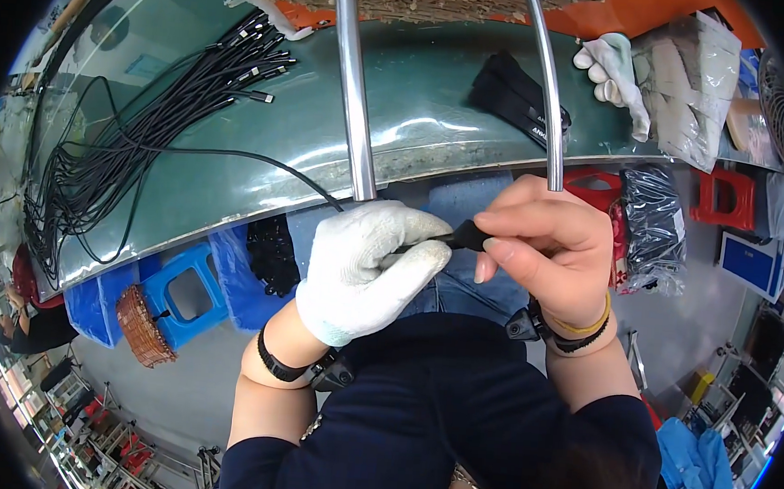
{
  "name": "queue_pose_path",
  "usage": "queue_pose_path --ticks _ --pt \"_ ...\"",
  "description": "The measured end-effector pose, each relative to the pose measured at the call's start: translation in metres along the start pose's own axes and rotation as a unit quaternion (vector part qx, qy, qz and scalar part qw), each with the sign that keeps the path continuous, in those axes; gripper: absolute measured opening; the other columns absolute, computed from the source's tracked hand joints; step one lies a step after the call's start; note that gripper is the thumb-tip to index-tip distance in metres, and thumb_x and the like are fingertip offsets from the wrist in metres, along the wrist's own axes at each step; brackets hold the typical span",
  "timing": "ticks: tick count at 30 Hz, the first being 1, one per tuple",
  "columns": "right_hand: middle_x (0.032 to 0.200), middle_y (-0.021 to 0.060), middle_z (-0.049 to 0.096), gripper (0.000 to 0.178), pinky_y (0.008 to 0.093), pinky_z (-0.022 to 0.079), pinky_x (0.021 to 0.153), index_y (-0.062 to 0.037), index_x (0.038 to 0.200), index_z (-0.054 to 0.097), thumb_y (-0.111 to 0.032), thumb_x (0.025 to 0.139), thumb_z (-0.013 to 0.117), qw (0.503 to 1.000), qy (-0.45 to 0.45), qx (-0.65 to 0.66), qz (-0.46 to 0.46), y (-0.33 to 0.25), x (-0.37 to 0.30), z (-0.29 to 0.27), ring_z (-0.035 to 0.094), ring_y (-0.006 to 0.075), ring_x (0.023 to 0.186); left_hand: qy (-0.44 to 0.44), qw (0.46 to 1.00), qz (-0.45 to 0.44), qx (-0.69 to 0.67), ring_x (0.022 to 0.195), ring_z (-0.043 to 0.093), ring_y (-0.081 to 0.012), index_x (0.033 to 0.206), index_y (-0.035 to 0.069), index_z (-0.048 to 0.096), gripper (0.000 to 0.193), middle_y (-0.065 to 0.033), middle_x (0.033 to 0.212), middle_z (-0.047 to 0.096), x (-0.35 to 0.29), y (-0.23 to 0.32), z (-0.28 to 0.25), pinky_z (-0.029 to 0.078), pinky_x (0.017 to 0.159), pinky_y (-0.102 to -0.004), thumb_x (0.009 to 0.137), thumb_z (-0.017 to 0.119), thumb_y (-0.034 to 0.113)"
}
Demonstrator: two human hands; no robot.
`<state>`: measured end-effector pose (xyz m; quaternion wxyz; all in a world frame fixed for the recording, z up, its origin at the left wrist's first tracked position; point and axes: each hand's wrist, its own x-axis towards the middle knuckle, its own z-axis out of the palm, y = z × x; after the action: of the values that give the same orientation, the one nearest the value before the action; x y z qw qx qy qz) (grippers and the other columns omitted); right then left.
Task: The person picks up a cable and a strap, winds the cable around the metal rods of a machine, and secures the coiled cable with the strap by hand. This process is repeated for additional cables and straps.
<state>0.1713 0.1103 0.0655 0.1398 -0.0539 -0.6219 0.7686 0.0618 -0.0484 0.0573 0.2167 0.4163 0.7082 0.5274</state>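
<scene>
In front of my body, at the table's near edge, my left hand (374, 266) wears a white knit glove and is closed. A black cable (275, 161) runs from the bundle into it; the part inside the glove is hidden. My right hand (551, 247) is bare and pinches a small dark black piece (471, 235) between thumb and fingers. That piece meets the gloved fingertips, and its exact kind cannot be made out. To the left on the table lies a bundle of black cables (160, 119) with plugs at their far ends.
Two metal tubes (356, 87) reach down over the green table (413, 69). Black straps (516, 99), a white glove (617, 79) and a clear plastic bag (689, 88) lie on its right. A blue stool (190, 294) and a wicker basket (143, 327) stand below left.
</scene>
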Motion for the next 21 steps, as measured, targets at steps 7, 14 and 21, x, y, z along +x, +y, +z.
queue_pose_path --ticks 7,14,21 --pt "0.076 0.0105 0.062 0.021 0.0260 0.047 0.053 0.0013 0.088 0.066 0.006 0.068 0.063 0.946 -0.142 -0.258 -0.135 -0.021 0.008 0.006 0.060 0.0188 0.060 -0.045 0.998 -0.037 -0.038 0.061 0.058 -0.0286 0.087 0.001 0.062 0.016 -0.0131 0.071 0.059 -0.009 0.031 -0.009 0.046 0.053 -0.0338 0.076 0.063 0.013" --pt "0.074 0.0077 0.062 0.020 0.0234 0.046 0.052 0.0008 0.089 0.064 0.004 0.069 0.064 0.948 -0.090 -0.216 -0.216 -0.066 0.041 0.005 0.059 0.0144 0.060 -0.035 0.948 0.219 0.230 0.061 0.055 -0.0268 0.084 0.000 0.059 0.016 -0.0134 0.069 0.055 0.039 0.087 -0.050 0.044 0.055 -0.0319 0.072 0.065 0.009" --pt "0.074 0.0056 0.061 0.017 0.0184 0.043 0.053 0.0017 0.095 0.057 0.002 0.079 0.061 0.980 0.139 -0.068 -0.129 -0.037 0.111 -0.033 0.054 0.0076 0.058 0.162 0.906 0.237 0.311 0.068 0.057 -0.0265 0.093 0.005 0.061 0.019 -0.0117 0.075 0.055 0.101 0.051 -0.061 0.047 0.061 -0.0331 0.077 0.064 0.014"
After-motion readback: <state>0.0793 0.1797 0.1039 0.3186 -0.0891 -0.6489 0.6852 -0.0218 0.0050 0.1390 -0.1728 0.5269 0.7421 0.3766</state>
